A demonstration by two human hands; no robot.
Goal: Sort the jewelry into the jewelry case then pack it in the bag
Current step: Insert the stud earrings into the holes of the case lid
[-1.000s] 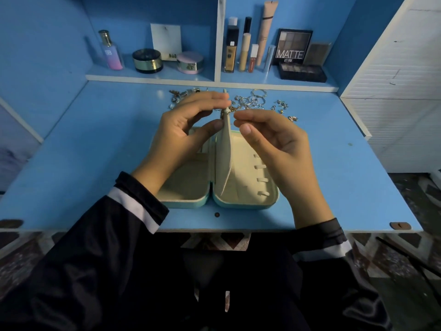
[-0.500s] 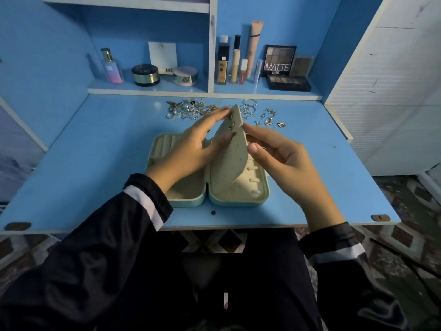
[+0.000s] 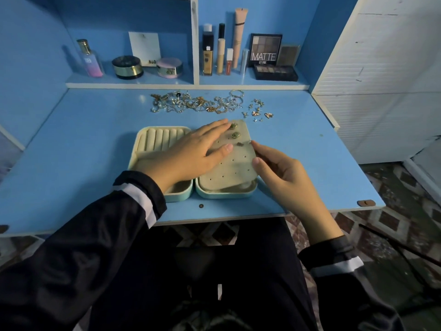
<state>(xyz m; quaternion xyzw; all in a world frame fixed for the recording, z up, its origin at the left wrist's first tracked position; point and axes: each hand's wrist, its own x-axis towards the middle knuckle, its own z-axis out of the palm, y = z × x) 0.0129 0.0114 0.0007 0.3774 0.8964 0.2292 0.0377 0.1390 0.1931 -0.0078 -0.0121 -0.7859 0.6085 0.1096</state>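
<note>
Currently mid-sorting: pressing earring panel (image 3: 229, 168) of jewelry case (image 3: 226, 195), near front edge of desk (image 3: 95, 139), with flat left hand (image 3: 191, 151); pinching its right rim with right hand (image 3: 281, 177). Next: fine pinch on loose jewelry (image 3: 202, 103) along back edge.

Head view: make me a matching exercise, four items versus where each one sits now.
Items
1. pink perfume bottle with a gold cap
2. beige perforated earring flap
3. black eyeshadow palette marked MATTE
4. loose pile of gold and silver jewelry

Places
A. over the right half of the mint jewelry case
B. on the blue desk, beyond the case
C. left compartment of the blue shelf
D. right compartment of the shelf

Pairs: 1-C, 2-A, 3-D, 4-B
</note>
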